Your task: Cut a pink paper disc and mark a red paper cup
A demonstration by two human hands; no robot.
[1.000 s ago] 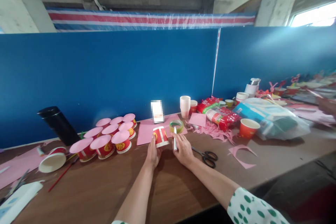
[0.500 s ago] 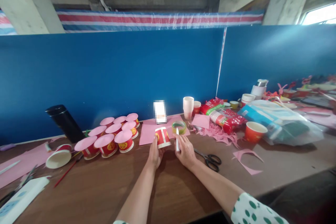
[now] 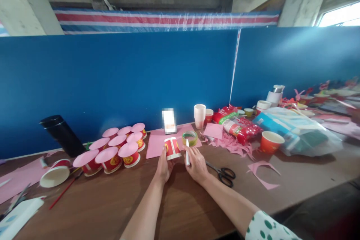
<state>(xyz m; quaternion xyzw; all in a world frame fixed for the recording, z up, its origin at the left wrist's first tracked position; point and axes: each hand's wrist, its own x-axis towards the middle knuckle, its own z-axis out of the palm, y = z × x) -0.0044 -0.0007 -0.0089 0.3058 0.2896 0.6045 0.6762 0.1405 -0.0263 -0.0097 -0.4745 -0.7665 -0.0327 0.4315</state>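
My left hand [image 3: 164, 167] is closed around a red and white paper cup [image 3: 172, 149], held upside down in front of me. To its right my right hand [image 3: 196, 164] grips a slim white pen [image 3: 187, 153], its tip pointing up and away from me and apart from the cup. Just beyond the pen lies a roll of tape [image 3: 189, 138] on a pink paper sheet [image 3: 157, 143]. Black-handled scissors [image 3: 225, 176] rest on the table beside my right wrist.
Several upturned red cups topped with pink paper discs [image 3: 107, 155] stand left. A black bottle [image 3: 62, 135] leans behind them, and a cup [image 3: 56, 174] lies tipped over. Rightward are stacked cups [image 3: 200, 116], pink paper scraps [image 3: 233, 145], a red packet [image 3: 237, 123] and an orange cup [image 3: 271, 142].
The view has shifted slightly, so the things on the table appear a little further left. Both hands keep nearly the same pose, with the cup and the pen still held.
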